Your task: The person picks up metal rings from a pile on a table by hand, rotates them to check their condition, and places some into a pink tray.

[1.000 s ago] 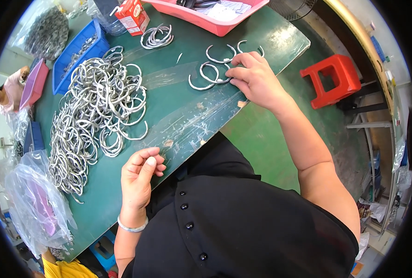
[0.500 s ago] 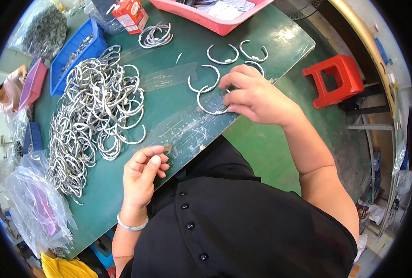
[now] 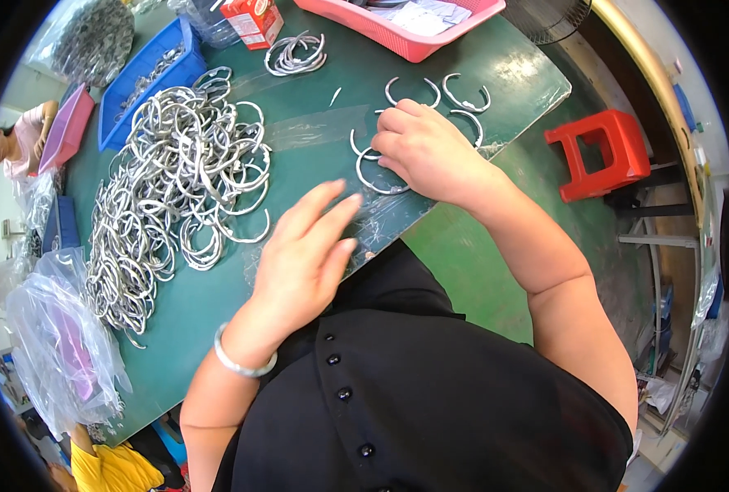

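Note:
My right hand (image 3: 430,152) is bent over a small group of silver open bangles on the green table (image 3: 299,176). Its fingertips are closed at a bangle (image 3: 369,182) near the table edge; the exact grip is partly hidden. Another bangle (image 3: 354,146) shows just left of these fingers. More open bangles lie beyond the hand, one bangle (image 3: 481,125) beside the knuckles and another bangle (image 3: 486,100) farther off. My left hand (image 3: 303,250) hovers over the near table edge, fingers stretched and apart, holding nothing. A pale bracelet (image 3: 246,371) circles that wrist.
A large heap of silver bangles (image 3: 164,180) covers the table's left part. Behind are a blue bin (image 3: 118,115), a red carton (image 3: 254,23), a small bangle pile (image 3: 295,56) and a pink basket (image 3: 414,47). A red stool (image 3: 598,156) stands right; people sit at the left.
My left hand has moved up and right toward the right hand, its curled fingers now stretched out. My right hand has shifted a little left over the bangles. The view has shifted slightly.

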The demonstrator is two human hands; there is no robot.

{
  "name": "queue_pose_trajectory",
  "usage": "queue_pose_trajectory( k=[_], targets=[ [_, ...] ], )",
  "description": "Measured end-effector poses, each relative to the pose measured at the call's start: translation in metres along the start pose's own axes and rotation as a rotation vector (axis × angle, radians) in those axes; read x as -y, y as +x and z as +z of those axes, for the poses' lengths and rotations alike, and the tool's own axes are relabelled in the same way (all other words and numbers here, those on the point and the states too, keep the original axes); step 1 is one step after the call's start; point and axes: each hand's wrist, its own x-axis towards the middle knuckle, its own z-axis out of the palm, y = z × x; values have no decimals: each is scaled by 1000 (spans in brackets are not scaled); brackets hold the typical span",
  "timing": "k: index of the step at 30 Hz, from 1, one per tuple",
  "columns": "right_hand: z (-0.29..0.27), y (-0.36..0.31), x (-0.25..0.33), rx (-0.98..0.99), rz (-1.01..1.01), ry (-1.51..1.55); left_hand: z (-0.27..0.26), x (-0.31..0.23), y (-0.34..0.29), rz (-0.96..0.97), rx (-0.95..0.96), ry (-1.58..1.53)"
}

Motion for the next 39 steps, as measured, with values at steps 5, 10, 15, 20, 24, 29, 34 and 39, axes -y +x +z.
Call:
queue_pose_trajectory(
  k=[5, 10, 15, 20, 24, 29, 34, 39],
  targets=[
    [1, -2, 3, -10, -50, -59, 16, 1, 25, 52, 211, 166],
    [-5, -6, -1, 48, -59, -38, 20, 1, 20, 59, 172, 124],
    [-12, -2, -2, -8, 96, 218, 23, 2, 20, 102, 138, 114],
    [-9, -3, -1, 16, 69, 223, 27, 3, 21, 71, 107, 30],
    [-9, -5, 5, 75, -5, 132, 31, 4, 19, 92, 73, 1],
    [-8, -5, 12, 61, 58, -9, 32, 1, 13, 123, 65, -10],
    [-8, -1, 14, -180, 163, 29, 28, 1, 13, 149, 85, 44],
    [-6, 5, 6, -311, 485, 492, 30, 2, 17, 150, 39, -4]
  ],
)
